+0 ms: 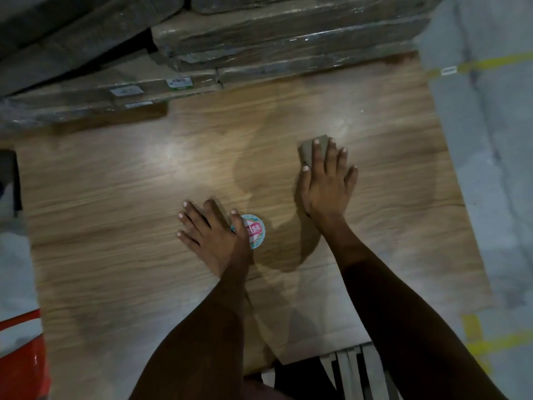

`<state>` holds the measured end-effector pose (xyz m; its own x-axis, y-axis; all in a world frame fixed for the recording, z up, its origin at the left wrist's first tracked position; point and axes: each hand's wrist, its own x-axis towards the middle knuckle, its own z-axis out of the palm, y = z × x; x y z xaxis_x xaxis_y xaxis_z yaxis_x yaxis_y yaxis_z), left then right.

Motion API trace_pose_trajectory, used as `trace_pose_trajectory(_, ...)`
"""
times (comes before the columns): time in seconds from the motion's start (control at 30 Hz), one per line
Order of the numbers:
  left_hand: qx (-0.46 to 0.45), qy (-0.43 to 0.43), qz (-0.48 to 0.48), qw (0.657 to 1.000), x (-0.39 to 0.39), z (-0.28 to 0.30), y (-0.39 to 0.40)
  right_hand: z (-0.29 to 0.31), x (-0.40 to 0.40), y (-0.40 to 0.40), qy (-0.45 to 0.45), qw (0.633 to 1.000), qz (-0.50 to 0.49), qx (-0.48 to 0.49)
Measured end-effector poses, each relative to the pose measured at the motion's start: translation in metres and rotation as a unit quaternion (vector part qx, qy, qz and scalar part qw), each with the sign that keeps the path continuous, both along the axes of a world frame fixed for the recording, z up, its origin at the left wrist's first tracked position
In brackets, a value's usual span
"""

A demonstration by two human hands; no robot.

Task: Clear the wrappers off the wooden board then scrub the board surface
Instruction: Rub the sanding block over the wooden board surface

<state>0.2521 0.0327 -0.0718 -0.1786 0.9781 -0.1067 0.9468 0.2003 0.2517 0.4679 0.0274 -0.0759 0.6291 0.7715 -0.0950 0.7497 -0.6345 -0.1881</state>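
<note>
A large wooden board (115,203) with a pale grain fills the middle of the view. My right hand (328,180) lies flat with straight fingers on a grey-brown scrub pad (310,150) at the board's centre right. My left hand (210,232) presses a second brownish pad (218,210), mostly hidden under its fingers. A round pink and teal label or lid (255,232) lies on the board, touching the left hand's thumb side. A darker, damp-looking patch (259,157) runs between the two hands.
Plastic-wrapped cardboard packs (259,39) are stacked along the board's far edge and overlap its far left corner. A red object (20,356) sits at the lower left. Grey floor with yellow tape (490,64) lies to the right. Pale slats (354,370) show under the board's near edge.
</note>
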Motion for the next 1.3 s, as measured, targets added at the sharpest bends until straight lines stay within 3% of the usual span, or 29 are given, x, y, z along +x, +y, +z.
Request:
trace_pose_trajectory(0.1,-0.005,-0.001,0.0,1.0,-0.001,0.0,0.0,0.003,-0.02,0.005,0.03,0.997,-0.07,0.004)
trace_pose_trajectory(0.27,-0.004,-0.011,-0.001,1.0,-0.001,0.0,-0.001,0.003,-0.034,-0.018,0.022,0.997,0.074,-0.017)
trace_pose_trajectory(0.37,0.001,-0.015,-0.001,1.0,0.0,0.001,0.0,0.003,-0.023,-0.032,0.027,0.998,-0.045,-0.017)
trace_pose_trajectory(0.43,0.0,-0.012,-0.001,1.0,0.0,0.0,0.0,0.004,-0.031,-0.038,0.027,0.997,-0.074,-0.016)
trace_pose_trajectory(0.57,0.002,-0.002,-0.008,1.0,-0.001,-0.002,-0.001,0.006,-0.046,-0.059,0.033,0.998,0.051,-0.024)
trace_pose_trajectory(0.63,0.003,-0.003,-0.012,1.0,-0.002,-0.001,-0.002,0.008,-0.037,-0.074,0.015,0.997,0.069,-0.029)
trace_pose_trajectory(0.77,0.004,-0.003,-0.014,1.0,-0.001,0.0,-0.002,0.009,-0.021,-0.09,0.051,0.995,-0.077,-0.03)
trace_pose_trajectory(0.83,0.005,-0.008,-0.014,1.0,-0.001,0.0,-0.002,0.009,-0.032,-0.094,0.074,0.992,-0.098,-0.026)
trace_pose_trajectory(1.03,-0.001,0.004,-0.033,0.999,-0.002,-0.004,-0.003,0.011,-0.057,-0.124,0.044,0.994,0.086,-0.054)
trace_pose_trajectory(1.2,-0.003,0.009,-0.054,0.999,-0.002,-0.004,-0.003,0.016,-0.042,-0.13,0.096,0.991,-0.091,-0.034)
trace_pose_trajectory(1.3,-0.011,0.005,-0.063,0.998,-0.004,-0.003,-0.003,0.016,-0.059,-0.138,0.112,0.99,-0.082,-0.032)
